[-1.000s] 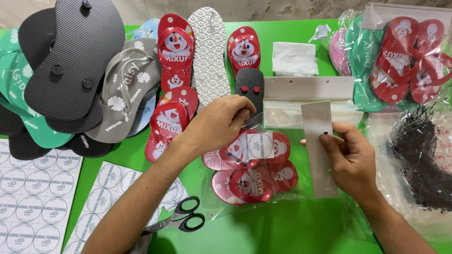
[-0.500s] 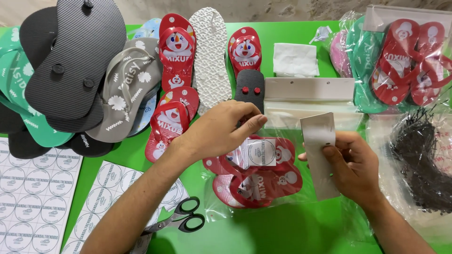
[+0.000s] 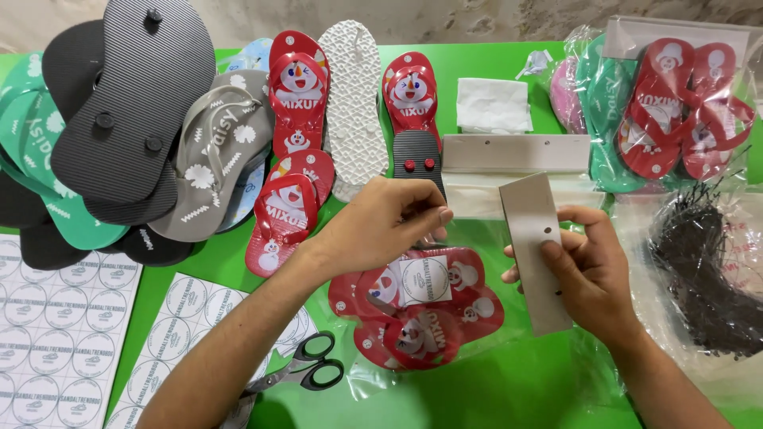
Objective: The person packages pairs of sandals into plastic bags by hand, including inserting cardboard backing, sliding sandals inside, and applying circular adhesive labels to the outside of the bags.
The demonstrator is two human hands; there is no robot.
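My left hand [image 3: 380, 225] pinches the top of a clear plastic bag [image 3: 477, 318] that holds a pair of small red flip-flops [image 3: 417, 306] with a white square label. The bag lies on the green table [image 3: 493, 389] in front of me. My right hand [image 3: 584, 270] grips a grey cardboard header strip [image 3: 534, 246] with a punched hole, held upright at the bag's right edge.
Loose flip-flops lie at the back: black and green soles [image 3: 119, 111], a grey one [image 3: 214, 151], red ones [image 3: 296, 87], a white sole [image 3: 351, 95]. Bagged pairs [image 3: 675, 111] and black ties [image 3: 699, 270] sit right. Sticker sheets [image 3: 56, 318] and scissors [image 3: 306, 369] lie left.
The bagged red flip-flops have slid down toward me. My left hand has shifted from the bag's middle to its top edge, and my right hand has turned the cardboard strip more upright.
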